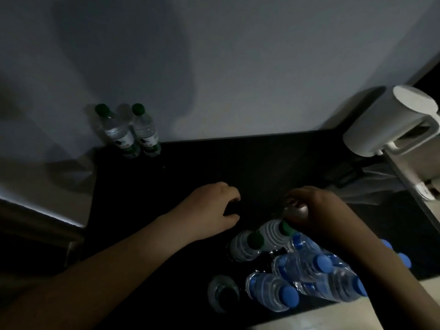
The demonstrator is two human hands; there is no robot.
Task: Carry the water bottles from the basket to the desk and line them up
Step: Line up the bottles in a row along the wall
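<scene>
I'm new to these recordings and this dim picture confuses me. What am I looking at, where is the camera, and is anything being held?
There is no machine here. A person works with bare hands, and the single picture comes from a camera worn on their head, looking forward and down. The left hand hangs over the dark desk with its fingers curled; it is too dim to tell whether it holds anything. The right hand curls over the top of a cluster of bottles with green and blue caps, close to the person; its grip is also unclear. Two green-capped bottles stand side by side at the far left, against the wall. A white kettle stands at the far right.
</scene>
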